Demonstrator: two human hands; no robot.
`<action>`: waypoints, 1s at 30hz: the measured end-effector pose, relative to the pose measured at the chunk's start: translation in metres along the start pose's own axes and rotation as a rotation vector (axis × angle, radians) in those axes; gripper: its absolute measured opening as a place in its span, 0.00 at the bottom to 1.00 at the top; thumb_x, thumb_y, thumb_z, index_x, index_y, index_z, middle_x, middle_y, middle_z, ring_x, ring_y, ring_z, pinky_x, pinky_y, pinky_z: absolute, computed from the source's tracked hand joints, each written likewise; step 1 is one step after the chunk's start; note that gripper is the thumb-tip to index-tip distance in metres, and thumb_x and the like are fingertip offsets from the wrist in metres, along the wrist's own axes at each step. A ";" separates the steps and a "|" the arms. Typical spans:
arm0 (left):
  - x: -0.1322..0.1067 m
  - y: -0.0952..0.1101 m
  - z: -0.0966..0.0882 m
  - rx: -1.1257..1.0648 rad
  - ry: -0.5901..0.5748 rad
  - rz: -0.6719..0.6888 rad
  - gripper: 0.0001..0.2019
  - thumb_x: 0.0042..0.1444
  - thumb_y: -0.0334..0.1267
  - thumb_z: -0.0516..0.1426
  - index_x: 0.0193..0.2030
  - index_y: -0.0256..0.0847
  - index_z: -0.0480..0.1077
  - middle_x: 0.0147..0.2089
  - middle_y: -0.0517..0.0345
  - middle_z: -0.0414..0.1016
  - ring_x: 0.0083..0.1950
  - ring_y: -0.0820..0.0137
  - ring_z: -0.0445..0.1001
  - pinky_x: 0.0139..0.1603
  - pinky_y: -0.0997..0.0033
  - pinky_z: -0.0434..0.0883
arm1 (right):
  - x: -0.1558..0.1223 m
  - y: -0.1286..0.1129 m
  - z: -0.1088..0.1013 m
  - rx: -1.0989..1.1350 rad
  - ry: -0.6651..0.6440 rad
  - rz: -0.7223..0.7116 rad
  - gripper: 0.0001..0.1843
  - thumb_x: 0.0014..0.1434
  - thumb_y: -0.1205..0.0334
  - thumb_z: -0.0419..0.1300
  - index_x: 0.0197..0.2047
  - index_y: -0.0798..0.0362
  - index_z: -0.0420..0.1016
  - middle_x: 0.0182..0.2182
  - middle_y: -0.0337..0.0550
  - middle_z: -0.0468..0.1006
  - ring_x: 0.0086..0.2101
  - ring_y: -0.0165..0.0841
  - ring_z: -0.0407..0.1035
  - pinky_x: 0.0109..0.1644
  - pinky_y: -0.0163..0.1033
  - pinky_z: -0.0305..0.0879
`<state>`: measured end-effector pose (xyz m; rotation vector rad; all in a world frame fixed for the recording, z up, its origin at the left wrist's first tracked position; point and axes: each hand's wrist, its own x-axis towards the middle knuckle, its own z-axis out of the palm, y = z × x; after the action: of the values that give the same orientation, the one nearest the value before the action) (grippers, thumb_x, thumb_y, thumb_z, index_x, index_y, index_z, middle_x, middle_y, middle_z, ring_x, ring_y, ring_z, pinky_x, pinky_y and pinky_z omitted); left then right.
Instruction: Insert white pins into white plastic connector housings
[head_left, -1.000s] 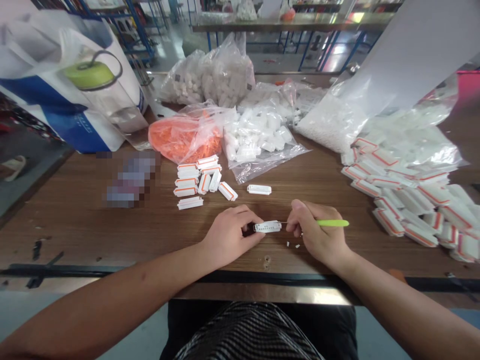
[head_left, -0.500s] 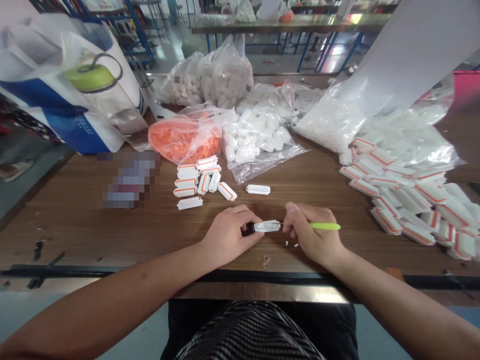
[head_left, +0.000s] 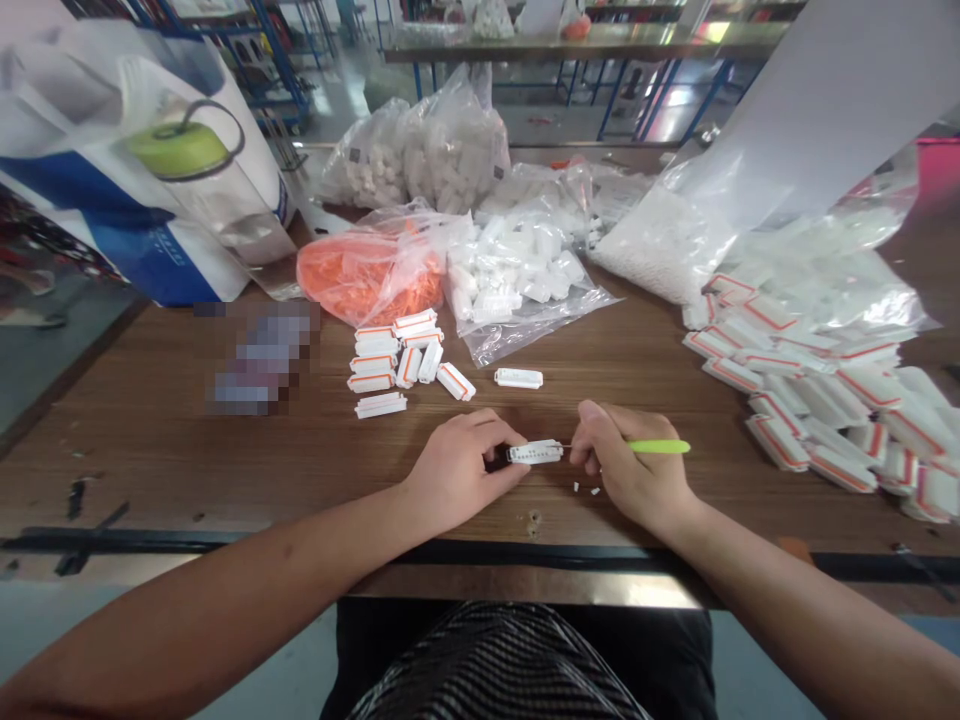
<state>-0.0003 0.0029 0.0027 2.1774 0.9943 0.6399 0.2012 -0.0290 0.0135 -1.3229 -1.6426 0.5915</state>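
My left hand [head_left: 466, 470] pinches a small white plastic bar [head_left: 534, 453] by its left end, with the fingers partly covering it. My right hand [head_left: 630, 466] grips a green-handled metal pick [head_left: 658, 447], and its thin tip reaches the bar's right end. Tiny white plastic bits [head_left: 585, 490] lie on the wooden table [head_left: 225, 470] just below the bar. Another white bar [head_left: 518, 378] rests alone above my hands. To its left is a small group of white bars with orange edges [head_left: 397, 360].
A large heap of orange-edged white bars [head_left: 817, 400] fills the table's right side. Plastic bags of white parts [head_left: 517, 270] and orange pieces [head_left: 367, 275] lie behind, beside a printed shopping bag [head_left: 142, 170]. A blurred patch [head_left: 259, 360] covers something on the table.
My right hand and the pick have shifted slightly, with the green handle swinging a little. The white bar stays in the same place in my left hand.
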 end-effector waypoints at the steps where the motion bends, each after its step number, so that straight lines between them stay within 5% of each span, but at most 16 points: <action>1: 0.000 0.000 0.000 -0.001 0.000 0.001 0.05 0.55 0.31 0.63 0.39 0.40 0.78 0.31 0.61 0.70 0.30 0.74 0.67 0.35 0.71 0.65 | 0.000 0.000 0.000 0.000 0.002 0.001 0.26 0.69 0.62 0.50 0.18 0.53 0.69 0.14 0.35 0.72 0.15 0.23 0.65 0.22 0.31 0.60; 23: -0.001 0.000 -0.001 0.028 0.001 0.011 0.04 0.56 0.33 0.62 0.39 0.41 0.77 0.30 0.61 0.70 0.30 0.74 0.67 0.35 0.71 0.66 | 0.000 -0.001 0.000 0.002 0.001 0.012 0.26 0.68 0.61 0.52 0.18 0.52 0.69 0.15 0.35 0.72 0.15 0.24 0.64 0.22 0.33 0.60; 30: -0.001 -0.001 0.000 0.002 0.003 0.011 0.05 0.56 0.33 0.62 0.40 0.41 0.77 0.31 0.61 0.70 0.30 0.74 0.67 0.34 0.71 0.66 | 0.001 -0.004 -0.003 -0.045 -0.096 -0.080 0.25 0.68 0.63 0.50 0.18 0.52 0.67 0.13 0.33 0.68 0.15 0.23 0.62 0.23 0.33 0.58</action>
<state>-0.0012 0.0024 0.0017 2.1859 0.9852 0.6479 0.2019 -0.0297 0.0184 -1.2716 -1.7875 0.5805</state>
